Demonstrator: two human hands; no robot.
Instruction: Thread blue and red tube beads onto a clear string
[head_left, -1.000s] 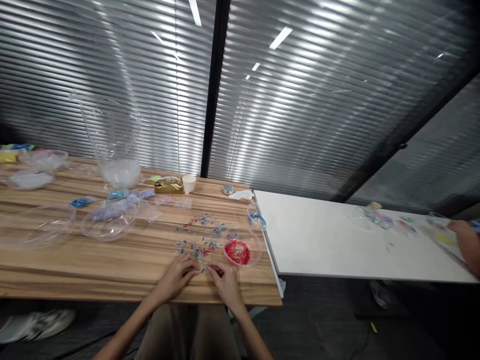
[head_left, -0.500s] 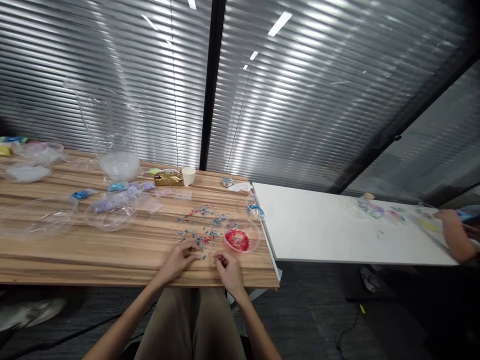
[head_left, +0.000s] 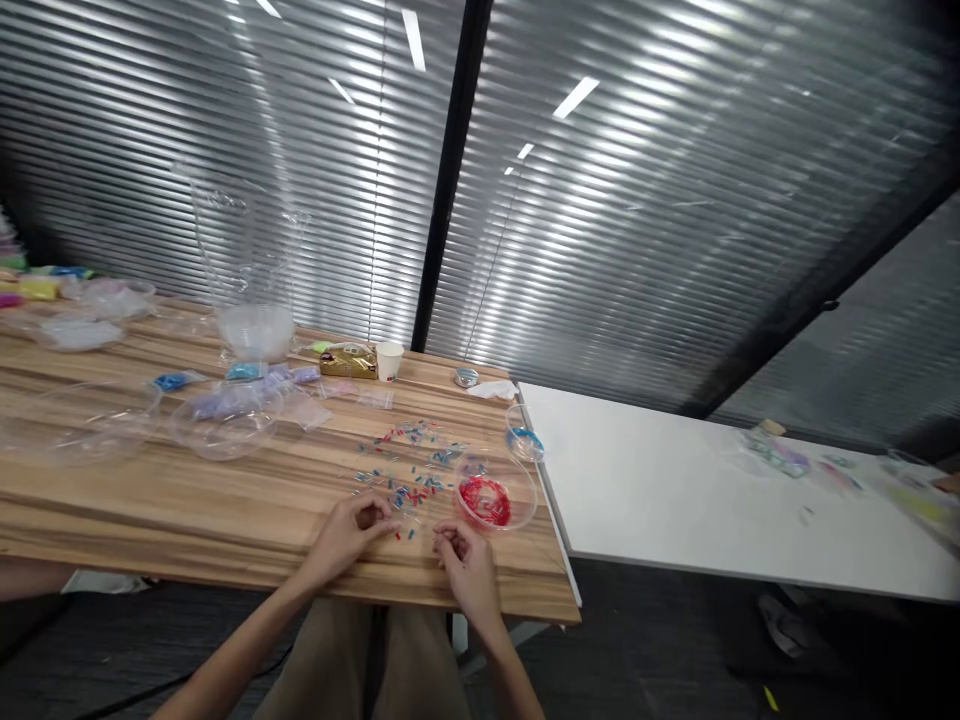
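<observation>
Capsule-like red and blue pieces [head_left: 415,495] lie loose on the wood-grain worktop [head_left: 225,510], just beyond the left hand [head_left: 349,532] and right hand [head_left: 469,568]. Left: fingers curled, thumb and index tips close together; can't tell if anything's pinched. Right: fingers bunched, thumb near index, contents also unreadable. Red stray [head_left: 397,536] and blue stray [head_left: 411,534] sit between the hands. Clear bowl [head_left: 524,495] of red pieces: just beyond right hand. Smaller clear tub [head_left: 517,415] with blue contents: past that bowl. Paper cup [head_left: 389,362], gold packet [head_left: 349,362]: well beyond left hand.
</observation>
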